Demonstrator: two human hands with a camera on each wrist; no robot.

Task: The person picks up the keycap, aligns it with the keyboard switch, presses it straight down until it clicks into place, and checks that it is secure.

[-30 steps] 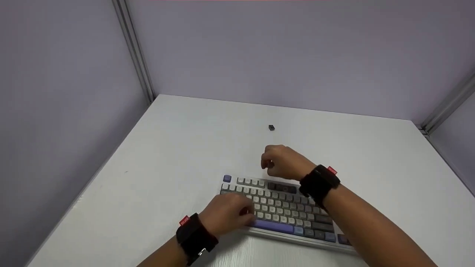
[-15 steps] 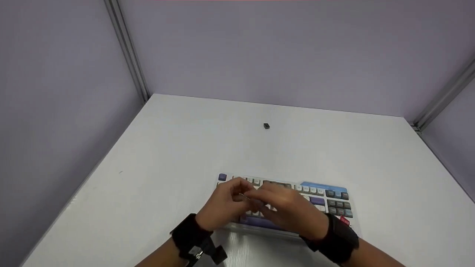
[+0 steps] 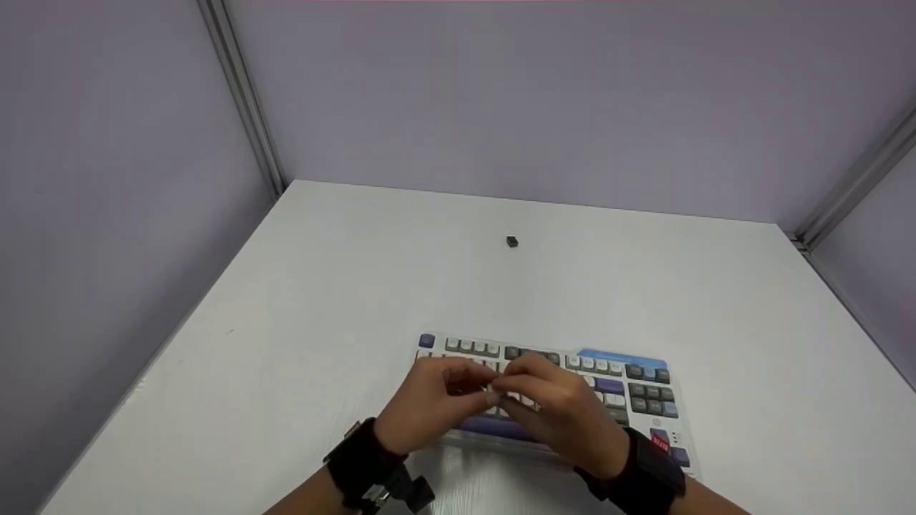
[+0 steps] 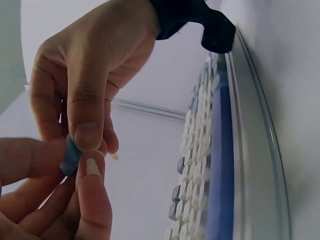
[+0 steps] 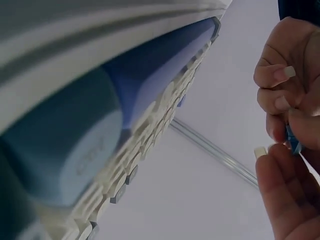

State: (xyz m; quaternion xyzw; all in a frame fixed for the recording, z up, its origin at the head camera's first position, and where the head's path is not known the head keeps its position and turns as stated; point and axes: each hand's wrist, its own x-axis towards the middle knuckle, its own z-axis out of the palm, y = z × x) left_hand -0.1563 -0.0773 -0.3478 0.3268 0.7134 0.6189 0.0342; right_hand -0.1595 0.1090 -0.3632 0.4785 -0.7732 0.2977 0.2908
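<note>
Both hands meet over the keyboard (image 3: 644, 393). Between their fingertips is a small blue keycap (image 4: 71, 157), mostly covered by fingers. My left hand (image 3: 429, 400) pinches it from the left, its thumb extended against the piece in the left wrist view. From the right, my right hand (image 3: 562, 404) pinches the same keycap with bent fingers. The right wrist view shows a bit of its blue side among the fingers. Below the hands lie white keys and the long purple space bar (image 3: 494, 428), partly hidden.
A small dark block (image 3: 512, 242) lies alone toward the back of the white table (image 3: 358, 272). Grey panels (image 3: 537, 100) stand behind and at both sides, with metal posts (image 3: 240, 93) at the corners.
My right hand has come back from beyond the keyboard's far edge to meet the left. Since half a second ago, both hands have stayed together with small finger shifts.
</note>
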